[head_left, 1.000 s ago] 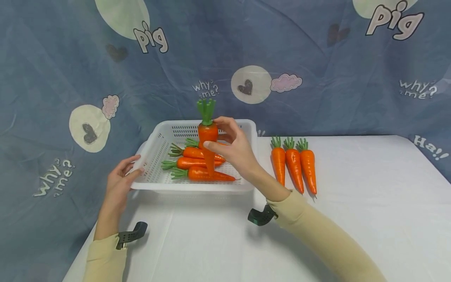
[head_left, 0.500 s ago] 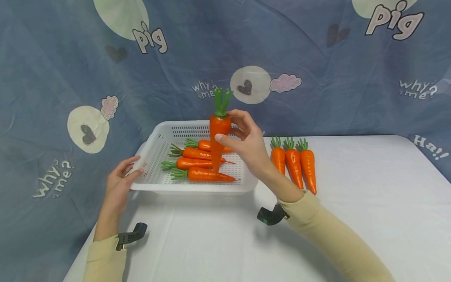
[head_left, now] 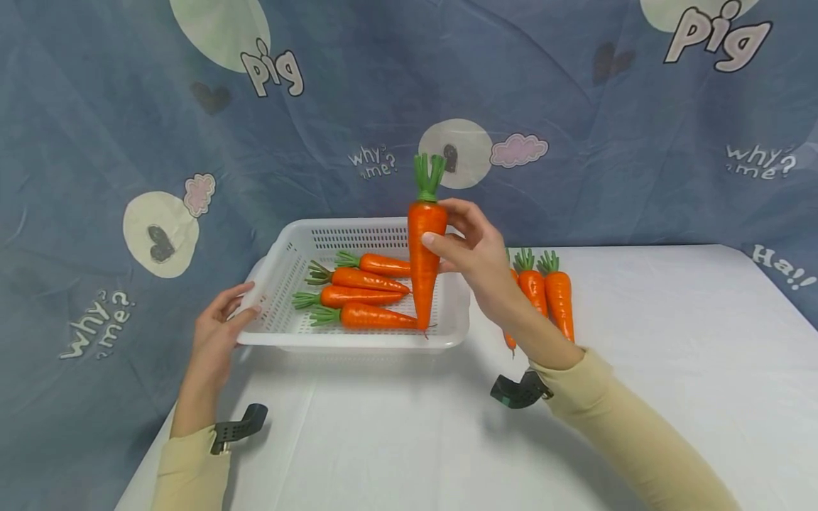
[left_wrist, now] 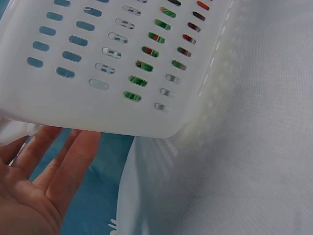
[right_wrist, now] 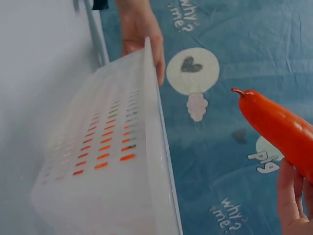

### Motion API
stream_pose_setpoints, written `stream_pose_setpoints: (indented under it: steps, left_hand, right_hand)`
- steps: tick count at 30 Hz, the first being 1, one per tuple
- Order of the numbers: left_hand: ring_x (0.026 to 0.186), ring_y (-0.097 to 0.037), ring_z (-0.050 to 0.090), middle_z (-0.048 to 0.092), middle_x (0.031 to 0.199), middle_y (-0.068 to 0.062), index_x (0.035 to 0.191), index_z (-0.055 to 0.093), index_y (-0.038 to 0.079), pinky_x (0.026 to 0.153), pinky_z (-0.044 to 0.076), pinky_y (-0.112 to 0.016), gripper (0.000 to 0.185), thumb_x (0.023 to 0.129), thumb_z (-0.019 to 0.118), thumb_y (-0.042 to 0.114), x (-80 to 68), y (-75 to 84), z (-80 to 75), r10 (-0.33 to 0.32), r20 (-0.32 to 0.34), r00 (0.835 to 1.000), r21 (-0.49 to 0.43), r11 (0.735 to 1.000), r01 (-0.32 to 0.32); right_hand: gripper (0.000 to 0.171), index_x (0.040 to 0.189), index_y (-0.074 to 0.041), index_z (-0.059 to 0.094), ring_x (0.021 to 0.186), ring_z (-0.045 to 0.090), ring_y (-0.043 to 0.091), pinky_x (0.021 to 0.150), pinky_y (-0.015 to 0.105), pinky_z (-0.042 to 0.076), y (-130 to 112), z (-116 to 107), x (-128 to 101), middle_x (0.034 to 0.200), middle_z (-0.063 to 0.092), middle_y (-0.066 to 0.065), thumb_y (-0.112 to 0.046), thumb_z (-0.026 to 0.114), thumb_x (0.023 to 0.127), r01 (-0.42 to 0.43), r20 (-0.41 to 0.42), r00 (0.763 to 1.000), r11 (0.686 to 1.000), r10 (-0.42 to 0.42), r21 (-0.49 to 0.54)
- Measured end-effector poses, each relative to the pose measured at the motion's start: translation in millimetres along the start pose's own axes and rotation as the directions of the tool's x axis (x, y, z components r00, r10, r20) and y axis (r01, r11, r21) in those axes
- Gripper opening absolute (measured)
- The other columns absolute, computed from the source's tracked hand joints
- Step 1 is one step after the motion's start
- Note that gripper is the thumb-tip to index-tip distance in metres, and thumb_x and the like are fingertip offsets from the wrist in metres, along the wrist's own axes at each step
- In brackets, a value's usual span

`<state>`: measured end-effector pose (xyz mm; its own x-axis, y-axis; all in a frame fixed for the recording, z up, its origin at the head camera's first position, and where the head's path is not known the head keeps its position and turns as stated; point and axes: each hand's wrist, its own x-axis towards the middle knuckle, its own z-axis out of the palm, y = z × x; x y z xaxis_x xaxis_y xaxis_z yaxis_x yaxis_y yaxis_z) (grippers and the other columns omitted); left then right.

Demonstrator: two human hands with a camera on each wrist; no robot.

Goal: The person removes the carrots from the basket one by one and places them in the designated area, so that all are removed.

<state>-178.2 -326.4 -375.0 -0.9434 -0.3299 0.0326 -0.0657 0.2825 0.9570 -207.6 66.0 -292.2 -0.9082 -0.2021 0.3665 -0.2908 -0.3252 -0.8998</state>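
Observation:
My right hand (head_left: 469, 245) pinches an orange toy carrot (head_left: 424, 245) upright, green top up, above the right end of a white perforated basket (head_left: 281, 273). The right wrist view shows the carrot's pointed end (right_wrist: 276, 122) beside the basket's wall (right_wrist: 117, 161). Three more carrots (head_left: 361, 291) lie inside the basket. My left hand (head_left: 217, 330) rests on the basket's left rim; in the left wrist view its straight fingers (left_wrist: 63, 161) lie under the basket's edge (left_wrist: 122, 88).
A row of carrots (head_left: 546, 294) lies on the white tablecloth (head_left: 671, 341) right of the basket, partly hidden behind my right wrist. A blue printed cloth (head_left: 575, 106) hangs behind the table. The table's left edge runs near my left sleeve (head_left: 185, 468).
My right hand has lifted the carrot out of the basket and carried it rightward, toward the basket's right end. The left hand has stayed on the rim.

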Motion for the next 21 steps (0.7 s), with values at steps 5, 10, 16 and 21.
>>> stream_pose_setpoints:
  steps: [5,10,16,21]
  left_hand:
    - [0.101,-0.01,0.056,0.058,0.122,0.003,0.141,0.054,0.018,0.067,0.051,-0.022,0.047,0.094,0.064,0.014,0.2,-0.2,0.3,0.004,0.001,1.0,0.01,1.0,-0.004]
    - [0.098,-0.01,0.058,0.058,0.12,0.004,0.14,0.054,0.017,0.065,0.051,-0.022,0.047,0.094,0.064,0.014,-0.5,-1.8,1.8,0.012,-0.001,1.0,0.006,1.0,-0.012]
    - [0.099,-0.01,0.057,0.058,0.119,0.003,0.139,0.055,0.017,0.065,0.05,-0.021,0.046,0.094,0.065,0.014,-0.5,-1.8,1.3,0.013,-0.005,1.0,0.0,1.0,-0.013]
    - [0.101,-0.01,0.056,0.057,0.122,0.003,0.141,0.053,0.017,0.066,0.051,-0.022,0.048,0.094,0.064,0.015,-0.5,-1.3,0.3,0.015,0.006,1.0,0.011,1.0,-0.015]
  right_hand:
    - [0.044,0.131,-0.012,0.052,0.098,0.063,0.029,0.072,0.043,0.056,-0.5,-8.2,-2.5,0.125,0.058,0.012,-0.011,0.068,0.09,-0.032,0.004,0.999,0.999,0.032,-0.008]
    - [0.045,0.132,-0.012,0.051,0.104,0.062,0.03,0.072,0.043,0.056,-2.8,-17.6,-5.5,0.127,0.058,0.012,-0.013,0.068,0.09,-0.088,0.012,0.996,0.996,0.088,-0.033]
    - [0.046,0.133,-0.012,0.05,0.107,0.06,0.029,0.073,0.041,0.056,-3.6,-27.9,-11.1,0.129,0.057,0.011,-0.015,0.068,0.091,-0.136,0.006,0.991,0.988,0.137,-0.067]
    - [0.046,0.135,-0.011,0.048,0.108,0.06,0.029,0.077,0.042,0.056,-2.0,-38.2,-17.9,0.131,0.055,0.011,-0.018,0.067,0.093,-0.169,-0.002,0.985,0.976,0.171,-0.139]
